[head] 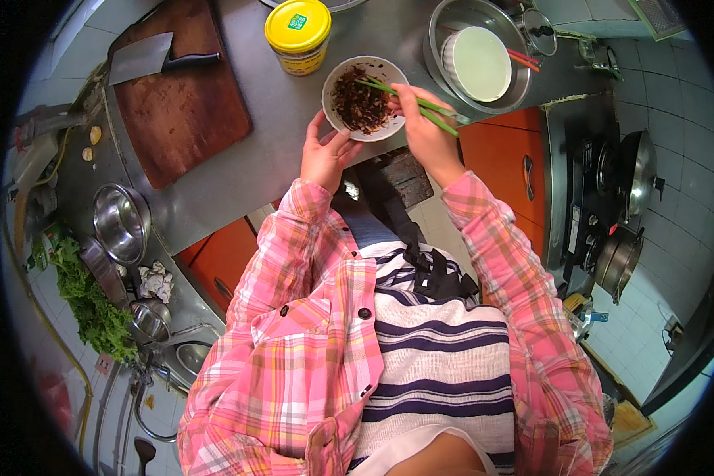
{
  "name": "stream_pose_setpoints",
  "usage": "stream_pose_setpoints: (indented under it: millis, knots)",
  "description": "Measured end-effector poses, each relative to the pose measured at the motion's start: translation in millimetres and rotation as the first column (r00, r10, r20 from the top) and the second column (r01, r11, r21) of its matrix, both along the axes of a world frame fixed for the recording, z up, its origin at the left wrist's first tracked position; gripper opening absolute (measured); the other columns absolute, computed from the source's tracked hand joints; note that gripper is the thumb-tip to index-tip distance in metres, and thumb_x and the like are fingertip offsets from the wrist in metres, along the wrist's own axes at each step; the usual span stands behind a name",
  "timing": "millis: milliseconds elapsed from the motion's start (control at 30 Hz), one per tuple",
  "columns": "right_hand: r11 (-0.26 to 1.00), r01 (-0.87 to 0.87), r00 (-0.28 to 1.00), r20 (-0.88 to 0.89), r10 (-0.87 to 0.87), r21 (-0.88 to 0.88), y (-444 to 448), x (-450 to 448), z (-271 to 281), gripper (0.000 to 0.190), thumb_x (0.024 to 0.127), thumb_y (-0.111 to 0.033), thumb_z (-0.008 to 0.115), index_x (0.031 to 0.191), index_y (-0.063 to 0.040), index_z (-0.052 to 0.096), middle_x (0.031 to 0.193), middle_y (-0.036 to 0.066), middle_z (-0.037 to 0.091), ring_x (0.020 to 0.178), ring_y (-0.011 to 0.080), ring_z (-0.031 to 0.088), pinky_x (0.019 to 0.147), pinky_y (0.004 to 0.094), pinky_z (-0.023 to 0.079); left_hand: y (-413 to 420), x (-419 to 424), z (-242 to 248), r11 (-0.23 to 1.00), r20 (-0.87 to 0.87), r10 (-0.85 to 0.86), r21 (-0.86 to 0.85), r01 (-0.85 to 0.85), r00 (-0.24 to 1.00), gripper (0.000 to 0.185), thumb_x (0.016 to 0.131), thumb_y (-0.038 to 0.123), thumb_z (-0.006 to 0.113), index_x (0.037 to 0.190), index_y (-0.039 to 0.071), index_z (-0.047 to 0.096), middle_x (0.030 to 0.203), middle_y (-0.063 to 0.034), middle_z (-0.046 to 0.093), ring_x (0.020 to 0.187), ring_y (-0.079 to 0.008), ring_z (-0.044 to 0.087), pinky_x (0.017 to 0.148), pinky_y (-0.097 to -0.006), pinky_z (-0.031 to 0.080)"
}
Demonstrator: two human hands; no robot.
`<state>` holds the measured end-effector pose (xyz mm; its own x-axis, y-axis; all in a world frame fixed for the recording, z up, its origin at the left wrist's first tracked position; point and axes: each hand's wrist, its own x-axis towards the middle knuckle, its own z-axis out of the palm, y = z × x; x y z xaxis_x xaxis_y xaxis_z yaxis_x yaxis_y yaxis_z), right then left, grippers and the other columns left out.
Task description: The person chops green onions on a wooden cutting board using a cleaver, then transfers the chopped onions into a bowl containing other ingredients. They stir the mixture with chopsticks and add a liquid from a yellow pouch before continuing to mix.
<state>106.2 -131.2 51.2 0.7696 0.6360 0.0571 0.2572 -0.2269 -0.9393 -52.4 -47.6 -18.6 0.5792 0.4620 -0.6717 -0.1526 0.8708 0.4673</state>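
Observation:
A white bowl (400, 78) with a ridged rim stands on the metal counter, holding a dark, chopped, saucy mixture (360, 104). My left hand (328, 152) grips the bowl's near left rim, thumb on top and fingers against the outside. In my right hand (422, 122) is a pair of green chopsticks (437, 113), their tips down in the mixture. Just behind the bowl is a yellow-lidded plastic tub (297, 35) with a label on its lid.
A cleaver (146, 58) lies on the wooden cutting board (190, 119) at left. At right, a steel basin (437, 35) holds a white bowl (479, 62) and red chopsticks (523, 59). Leafy greens (89, 297) and a steel bowl (121, 223) sit far left; a stove (577, 220) stands right.

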Motion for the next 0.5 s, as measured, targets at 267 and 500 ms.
stream_pose_setpoints:
  millis: [267,500]
  knots:
    - [0.909,-0.293,0.906,0.217,0.363,-0.298,-30.9,0.5,42.2,0.020,0.099,-0.008,0.060,0.108,0.004,0.072,0.097,0.014,0.075,0.083,0.0191,0.074,0.075,0.0304,0.058,-0.1,0.2,2.8,1.000,-0.019,-0.006,-0.004,0.005,1.000,0.072,0.096,-0.001,0.065,0.155,0.016,0.027,0.135,-0.0211,0.054,0.113,-0.0311,0.066,0.095,-0.0432,0.060]
    - [0.927,-0.320,0.883,0.293,0.366,-0.195,-20.8,-3.2,21.6,0.018,0.097,-0.008,0.061,0.106,0.003,0.073,0.094,0.014,0.075,0.083,0.0245,0.072,0.074,0.0337,0.056,-1.4,1.7,3.0,1.000,-0.046,0.004,0.012,-0.004,0.999,0.070,0.097,0.000,0.064,0.154,0.014,0.027,0.132,-0.0200,0.059,0.110,-0.0326,0.068,0.092,-0.0433,0.061]
